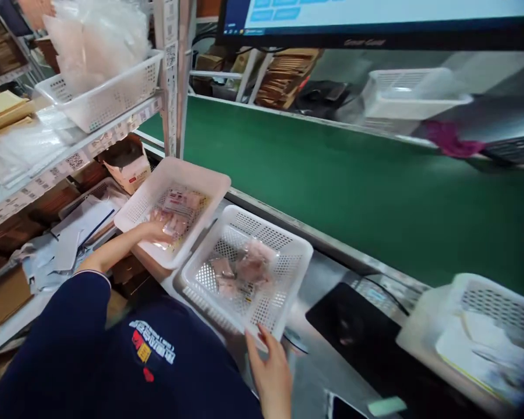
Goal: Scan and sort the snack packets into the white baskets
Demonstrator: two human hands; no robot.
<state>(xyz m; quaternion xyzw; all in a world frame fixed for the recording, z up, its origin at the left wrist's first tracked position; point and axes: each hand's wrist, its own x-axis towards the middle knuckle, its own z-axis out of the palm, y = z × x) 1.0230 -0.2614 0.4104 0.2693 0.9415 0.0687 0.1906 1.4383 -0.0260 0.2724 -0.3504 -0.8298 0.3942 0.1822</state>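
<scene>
Reaching into a milky-white, rectangular plastic basket (216, 185) in the head view, the left hand (160, 227) lies palm down over clear, flat plastic packets with pinkish contents (184, 201). Its fingers touch the packets, but I cannot tell whether they are closed on one. The right hand (269, 365) is at the near rim of a white, perforated plastic basket (283, 247), its thumb and forefinger parted; no firm grip shows, and the light contact probably steadies the basket.

The two baskets sit side by side, close to the person's body, presumably so that both are within easy reach. The left one is tilted, perhaps to bring its contents toward the hand. Its packets lie in a loose layer on the mesh floor. The right basket holds a crumpled, pale pink clear-wrapped bundle (255, 262) and, beside it, smaller pink packets in clear film (222, 270), gathered around the middle of the floor; their exact number is hard to tell.

On the metal shelf at upper left, another white perforated basket (113, 102) is heaped with translucent plastic bags (98, 41), likely kept there as packing stock. At far right, a white slotted plastic basket (493, 294) contains white paper sheets (467, 349). A broad, flat green belt (332, 180) runs behind the baskets.
</scene>
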